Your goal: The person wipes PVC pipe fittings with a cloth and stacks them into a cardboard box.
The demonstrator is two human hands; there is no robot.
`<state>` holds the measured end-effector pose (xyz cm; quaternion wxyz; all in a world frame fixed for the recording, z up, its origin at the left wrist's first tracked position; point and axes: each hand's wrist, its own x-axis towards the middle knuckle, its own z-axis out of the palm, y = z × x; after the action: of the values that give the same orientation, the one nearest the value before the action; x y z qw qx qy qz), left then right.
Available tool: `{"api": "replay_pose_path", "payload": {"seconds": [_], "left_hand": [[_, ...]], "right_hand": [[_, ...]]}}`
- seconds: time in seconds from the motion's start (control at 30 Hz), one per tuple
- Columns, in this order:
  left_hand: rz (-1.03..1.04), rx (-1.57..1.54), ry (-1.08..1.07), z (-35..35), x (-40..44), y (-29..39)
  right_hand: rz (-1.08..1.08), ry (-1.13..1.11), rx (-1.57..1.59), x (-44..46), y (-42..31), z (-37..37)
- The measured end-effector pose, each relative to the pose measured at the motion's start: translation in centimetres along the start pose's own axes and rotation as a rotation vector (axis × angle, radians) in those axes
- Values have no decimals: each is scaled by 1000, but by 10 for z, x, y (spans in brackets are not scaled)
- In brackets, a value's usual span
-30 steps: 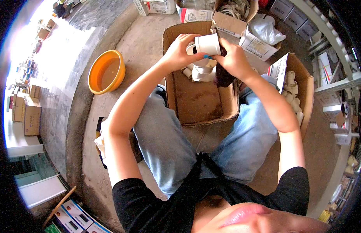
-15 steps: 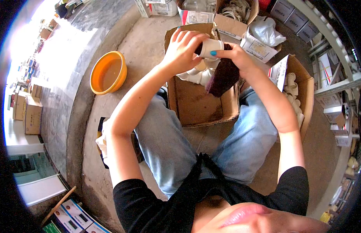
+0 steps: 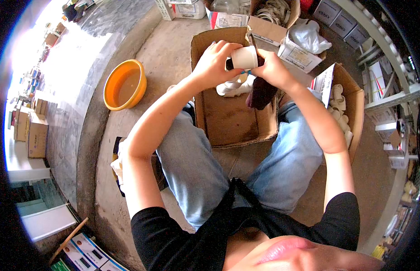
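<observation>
Between my two hands is a white plastic pipe fitting (image 3: 244, 58), held over an open cardboard box (image 3: 226, 122). My left hand (image 3: 215, 64) closes on the fitting's left end, with a bit of dark cloth showing at its fingertips. On the other end, my right hand (image 3: 272, 70) grips the fitting together with a dark maroon cloth (image 3: 261, 94), which hangs down below the fingers. Beneath them, several more white fittings (image 3: 235, 87) lie in the far part of the box, partly hidden by hands and cloth.
An orange basin (image 3: 125, 85) stands on the floor to the left. At the right, another cardboard box (image 3: 357, 97) holds several pale fittings (image 3: 339, 106). Farther ahead are boxes, one with a white plastic bag (image 3: 309, 36). Metal shelving (image 3: 395, 101) lines the right side.
The fitting has turned in my hands and its pale side faces up more. My left fingers have shifted their hold, and the hanging cloth has swung slightly right and bunched up.
</observation>
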<state>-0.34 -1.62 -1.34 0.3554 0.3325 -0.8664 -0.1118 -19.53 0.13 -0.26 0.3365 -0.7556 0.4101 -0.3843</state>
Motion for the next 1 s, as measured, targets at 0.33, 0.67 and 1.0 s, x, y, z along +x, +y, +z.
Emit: {"api": "replay_pose_path", "payload": {"seconds": [0.33,0.67,1.0], "left_hand": [[371,269,-42,-21,-15,38],[-387,-282,-103,-21,-25,98],[-166,109,171,-21,-33,99]], "right_hand": [[529,-195,760,-34,-13,-11],[19,113,79,-89,-38,1],[327,-138,112,-50,-67,-18]]}}
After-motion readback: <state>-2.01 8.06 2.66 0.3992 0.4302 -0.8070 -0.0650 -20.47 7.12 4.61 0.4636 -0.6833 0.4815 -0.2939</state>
